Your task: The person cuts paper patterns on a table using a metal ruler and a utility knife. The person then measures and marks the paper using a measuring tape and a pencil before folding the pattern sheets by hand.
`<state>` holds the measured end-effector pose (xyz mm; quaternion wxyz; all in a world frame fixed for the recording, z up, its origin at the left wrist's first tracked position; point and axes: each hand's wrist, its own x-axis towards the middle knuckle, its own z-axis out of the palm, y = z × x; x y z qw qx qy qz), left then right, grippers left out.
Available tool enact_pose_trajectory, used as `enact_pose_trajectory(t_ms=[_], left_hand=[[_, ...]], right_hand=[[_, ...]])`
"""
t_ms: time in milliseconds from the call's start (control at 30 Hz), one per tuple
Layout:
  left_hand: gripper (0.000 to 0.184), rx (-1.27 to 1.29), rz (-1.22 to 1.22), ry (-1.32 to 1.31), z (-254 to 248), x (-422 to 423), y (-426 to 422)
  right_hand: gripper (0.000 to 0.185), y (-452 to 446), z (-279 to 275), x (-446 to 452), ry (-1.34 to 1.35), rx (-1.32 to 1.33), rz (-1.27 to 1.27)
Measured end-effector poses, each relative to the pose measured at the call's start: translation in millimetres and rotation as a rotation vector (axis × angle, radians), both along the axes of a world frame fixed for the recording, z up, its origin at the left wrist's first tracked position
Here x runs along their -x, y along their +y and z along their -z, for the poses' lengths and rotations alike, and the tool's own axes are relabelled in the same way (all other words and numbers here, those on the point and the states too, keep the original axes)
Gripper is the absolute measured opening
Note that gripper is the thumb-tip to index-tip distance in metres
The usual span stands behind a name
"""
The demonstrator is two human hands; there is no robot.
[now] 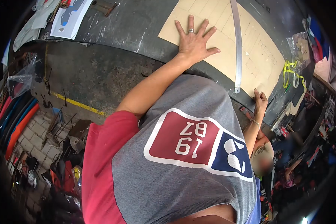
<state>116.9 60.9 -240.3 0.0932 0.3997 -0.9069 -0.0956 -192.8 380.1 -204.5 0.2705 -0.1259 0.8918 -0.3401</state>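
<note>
A large tan paper sheet [216,37], marked with pencil lines and small marks, lies on the dark worktable [119,28]. My left hand [194,44] rests palm down on the sheet, its fingers spread, with a ring on one finger. A long metal ruler [238,48] lies across the paper to the right of that hand, not touching it. My right hand [260,100] is at the sheet's near right edge, beside the ruler's lower end. Its fingers are curled together, and what they hold, if anything, is too small to make out.
A printed sheet [69,18] and a rusty metal piece [104,7] lie at the upper left. Yellow tape [288,71] and clear plastic [299,44] are at the right. Another person [263,156] is at the lower right. Colourful rolls [22,127] stand at the left.
</note>
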Motion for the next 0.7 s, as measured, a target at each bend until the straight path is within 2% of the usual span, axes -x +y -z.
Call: enact_pose_trajectory(t_ms=[700], left_hand=[[0.091,-0.050,-0.005,-0.008,-3.6,-1.9,-2.6]], right_hand=[[0.043,2.2,4.0,6.4,-0.037,0.005,0.020]])
